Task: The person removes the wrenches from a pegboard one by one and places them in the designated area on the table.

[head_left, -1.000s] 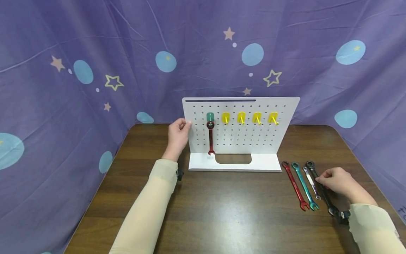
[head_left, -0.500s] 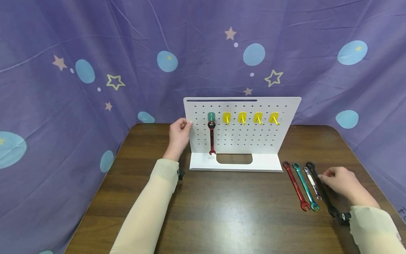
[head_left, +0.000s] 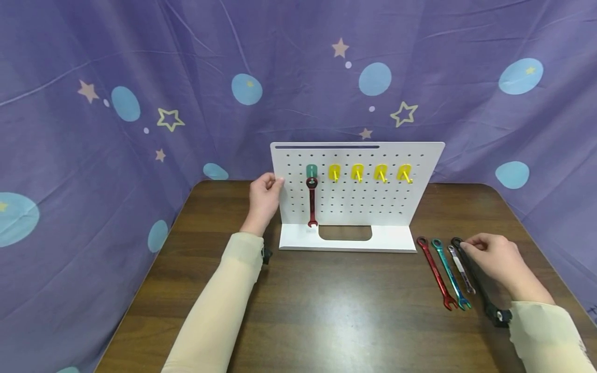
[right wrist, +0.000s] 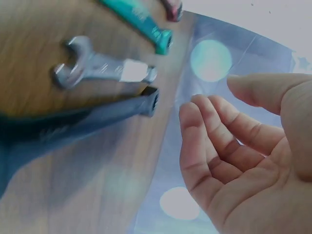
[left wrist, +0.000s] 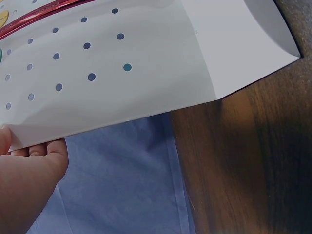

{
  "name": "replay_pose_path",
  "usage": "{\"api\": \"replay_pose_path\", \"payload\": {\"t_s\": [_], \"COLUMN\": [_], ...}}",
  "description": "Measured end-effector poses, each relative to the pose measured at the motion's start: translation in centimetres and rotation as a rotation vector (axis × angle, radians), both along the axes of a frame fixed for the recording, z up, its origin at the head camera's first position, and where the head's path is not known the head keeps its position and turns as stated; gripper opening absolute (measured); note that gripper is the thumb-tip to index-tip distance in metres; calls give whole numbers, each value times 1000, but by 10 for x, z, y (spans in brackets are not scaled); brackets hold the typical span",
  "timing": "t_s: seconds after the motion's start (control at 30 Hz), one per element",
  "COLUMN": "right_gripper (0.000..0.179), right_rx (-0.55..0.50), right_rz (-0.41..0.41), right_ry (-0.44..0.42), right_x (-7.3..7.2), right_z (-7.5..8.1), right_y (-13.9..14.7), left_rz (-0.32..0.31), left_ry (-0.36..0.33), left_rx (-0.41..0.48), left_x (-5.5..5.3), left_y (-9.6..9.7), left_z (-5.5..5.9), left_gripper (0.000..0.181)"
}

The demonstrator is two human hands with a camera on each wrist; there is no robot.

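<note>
My left hand (head_left: 263,199) pinches the left edge of a white pegboard stand (head_left: 298,237), thumb in front and fingers behind. From the board's green hook (head_left: 311,170) hangs a red ratcheting wrench (head_left: 312,204), ring end up. On the table at the right, my right hand (head_left: 496,256) hovers by the ring end of a black ratcheting wrench (head_left: 475,272). Thumb and fingers stand apart in the right wrist view, with nothing between them. Left of the black wrench lie a small silver wrench (head_left: 460,267), a teal wrench (head_left: 449,272) and another red wrench (head_left: 436,272).
Several yellow hooks (head_left: 357,173) with nothing on them line the board right of the green one. The wooden table (head_left: 326,305) ends at a purple curtain (head_left: 298,83) behind. A dark wrist camera (head_left: 502,317) hides the black wrench's lower end in the head view.
My right hand has moved up along the black wrench toward its ring end, its fingers off the handle. The left hand still holds the board edge. The head view shifted slightly.
</note>
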State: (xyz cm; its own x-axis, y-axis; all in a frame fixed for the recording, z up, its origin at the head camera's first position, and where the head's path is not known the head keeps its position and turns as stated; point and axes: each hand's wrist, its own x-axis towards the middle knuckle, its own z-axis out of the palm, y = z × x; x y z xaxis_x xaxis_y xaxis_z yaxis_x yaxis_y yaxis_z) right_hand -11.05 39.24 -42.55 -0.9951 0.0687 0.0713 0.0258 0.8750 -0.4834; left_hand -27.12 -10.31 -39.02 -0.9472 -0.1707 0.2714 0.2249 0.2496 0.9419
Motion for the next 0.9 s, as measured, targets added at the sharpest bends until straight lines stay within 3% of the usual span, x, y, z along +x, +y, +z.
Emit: {"api": "replay_pose_path", "payload": {"t_s": [0.43, 0.67, 0.9], "right_gripper": [30, 24, 23], "right_rx": [-129, -171, -238], "right_rz": [35, 78, 103], "right_ry": [82, 138, 137], "right_x": [-4, -13, -17], "right_z": [9, 15, 23], "right_y": [-42, -58, -78], "left_rz": [1, -3, -7], "left_ry": [21, 29, 32], "left_rx": [6, 8, 6], "left_x": [0, 0, 0], "left_y": [1, 1, 1], "left_z": [-1, -1, -1], "left_gripper": [12, 12, 12]}}
